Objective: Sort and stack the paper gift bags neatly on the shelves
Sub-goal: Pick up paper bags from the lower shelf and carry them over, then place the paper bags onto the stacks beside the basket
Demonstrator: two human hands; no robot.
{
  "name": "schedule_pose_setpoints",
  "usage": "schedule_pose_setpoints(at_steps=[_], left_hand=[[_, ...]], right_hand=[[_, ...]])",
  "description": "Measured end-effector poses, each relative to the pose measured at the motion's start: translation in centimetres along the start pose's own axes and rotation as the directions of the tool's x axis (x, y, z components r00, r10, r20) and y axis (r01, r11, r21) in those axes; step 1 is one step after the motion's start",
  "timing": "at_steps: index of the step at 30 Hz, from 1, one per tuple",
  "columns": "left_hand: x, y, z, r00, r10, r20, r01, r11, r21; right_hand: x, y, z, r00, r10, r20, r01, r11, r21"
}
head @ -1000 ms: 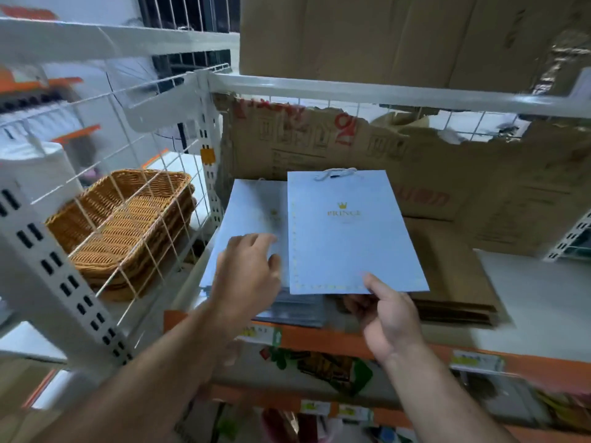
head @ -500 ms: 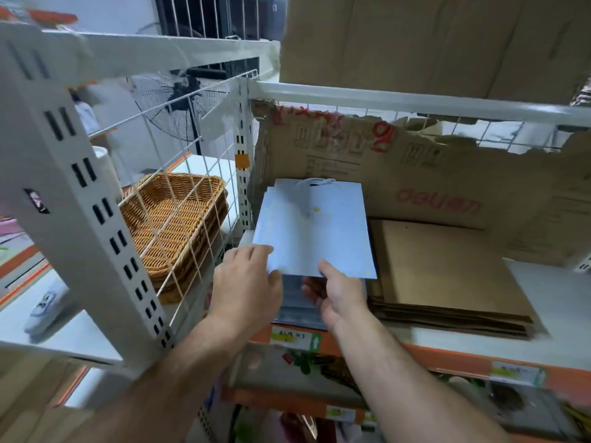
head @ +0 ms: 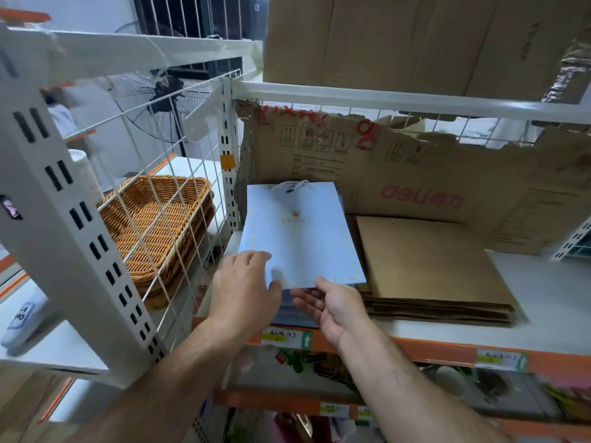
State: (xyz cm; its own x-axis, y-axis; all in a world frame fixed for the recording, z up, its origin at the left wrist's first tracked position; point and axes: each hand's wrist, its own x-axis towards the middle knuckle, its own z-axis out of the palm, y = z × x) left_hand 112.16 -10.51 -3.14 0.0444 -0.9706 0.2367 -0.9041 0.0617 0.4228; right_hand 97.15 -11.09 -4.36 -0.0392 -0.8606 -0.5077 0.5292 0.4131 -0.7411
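Note:
A light blue paper gift bag (head: pixel 300 238) with a gold crown print and a rope handle lies flat on top of a stack of similar blue bags, at the left end of the white shelf (head: pixel 559 298). My left hand (head: pixel 246 289) rests on the bag's near left corner with its fingers nearly straight. My right hand (head: pixel 332 308) pinches the bag's near edge, thumb on top and fingers underneath. To the right of the blue stack lies a stack of flat brown paper bags (head: pixel 425 266).
A torn cardboard sheet (head: pixel 415 174) lines the back of the shelf. Another cardboard box sits on the shelf above. Left of a wire grid divider stand stacked wicker baskets (head: pixel 153 225). A fan (head: pixel 160 103) stands behind them. The shelf below holds packaged goods.
The blue bag has moved left and down from my raised right hand onto the blue stack. My left hand now lies on its corner. My view has shifted left.

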Motion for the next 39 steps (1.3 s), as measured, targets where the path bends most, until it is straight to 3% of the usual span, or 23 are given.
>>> schedule_pose_setpoints(at_steps=[5,11,18,28,31,34,39], left_hand=[[-0.1,0.0,-0.2,1.0,-0.004,-0.004,0.004,1.0,-0.001],[-0.6,-0.4,-0.4,1.0,-0.002,-0.016,0.002,1.0,0.007],[-0.9,-0.3,0.3,1.0,0.014,0.014,-0.015,1.0,0.027],[-1.4,3.0,3.7,0.977,0.197,0.086,-0.199,0.98,0.019],[-2.3,5.9,4.7,0.951,0.295,0.096,-0.3,0.953,0.042],[-3.0,9.6,5.5,0.926,0.351,0.139,-0.355,0.935,0.002],[-5.4,16.7,7.6,0.868,0.444,0.222,-0.447,0.894,-0.04]], right_hand=[[0.2,0.4,0.3,1.0,0.018,0.012,-0.018,0.998,-0.053],[0.9,0.6,-0.6,0.996,0.04,-0.08,-0.069,0.913,-0.403],[0.2,0.6,-1.9,0.999,-0.001,-0.054,-0.024,0.885,-0.465],[-1.8,0.9,-7.8,0.978,-0.155,-0.14,0.031,0.77,-0.637],[-2.5,0.4,-11.3,0.94,-0.295,-0.174,0.072,0.665,-0.743],[-4.0,-1.1,-15.1,0.886,-0.441,-0.144,0.083,0.455,-0.887],[-8.8,-3.9,-22.7,0.824,-0.553,-0.122,0.012,0.234,-0.972]])
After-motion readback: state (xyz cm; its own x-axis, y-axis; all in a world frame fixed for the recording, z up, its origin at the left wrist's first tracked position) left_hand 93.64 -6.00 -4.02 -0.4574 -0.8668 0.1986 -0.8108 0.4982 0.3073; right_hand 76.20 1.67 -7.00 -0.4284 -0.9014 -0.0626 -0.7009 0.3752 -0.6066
